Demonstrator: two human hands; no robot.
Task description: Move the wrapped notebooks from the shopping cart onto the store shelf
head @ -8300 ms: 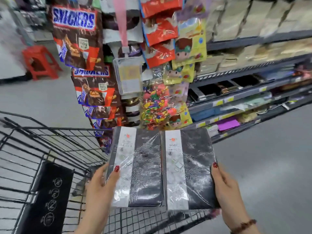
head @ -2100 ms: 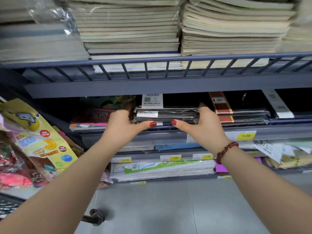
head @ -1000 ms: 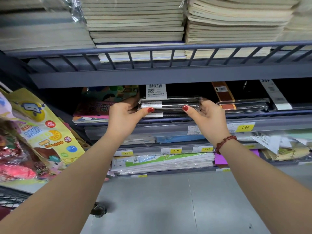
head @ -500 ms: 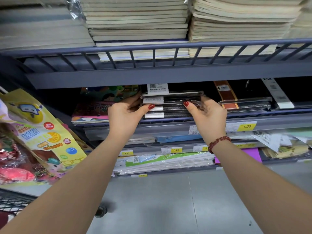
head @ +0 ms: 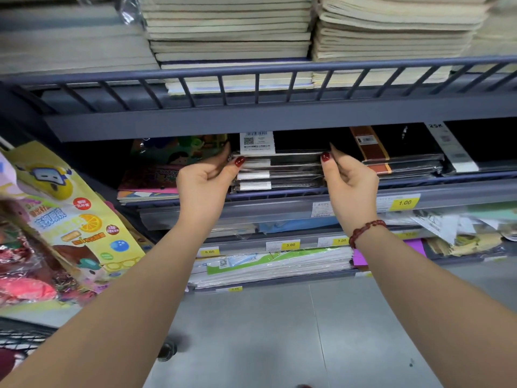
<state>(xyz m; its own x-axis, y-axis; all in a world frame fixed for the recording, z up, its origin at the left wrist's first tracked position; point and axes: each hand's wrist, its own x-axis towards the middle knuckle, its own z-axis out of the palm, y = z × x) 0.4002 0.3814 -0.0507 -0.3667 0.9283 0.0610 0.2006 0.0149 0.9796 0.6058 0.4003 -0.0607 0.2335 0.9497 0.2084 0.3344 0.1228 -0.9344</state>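
A stack of black wrapped notebooks (head: 279,175) with white label strips lies flat on the grey store shelf (head: 279,204), under the upper shelf. My left hand (head: 205,182) holds the stack's left end, thumb on its upper edge. My right hand (head: 349,180) grips the right end the same way, a red bead bracelet on its wrist. Both hands pinch the top of the stack. A corner of the black wire shopping cart (head: 19,340) shows at the lower left.
Cream notebooks (head: 232,32) are piled on the railed upper shelf. Colourful books (head: 156,177) sit left of the stack, brown-banded black notebooks (head: 391,161) right. Yellow price tags (head: 404,203) line the shelf fronts. Snack bags (head: 64,219) hang at left. Grey floor lies below.
The stack has gone deeper onto the shelf and sits squarer. Both hands have shifted up to its top edge. The view has moved slightly closer.
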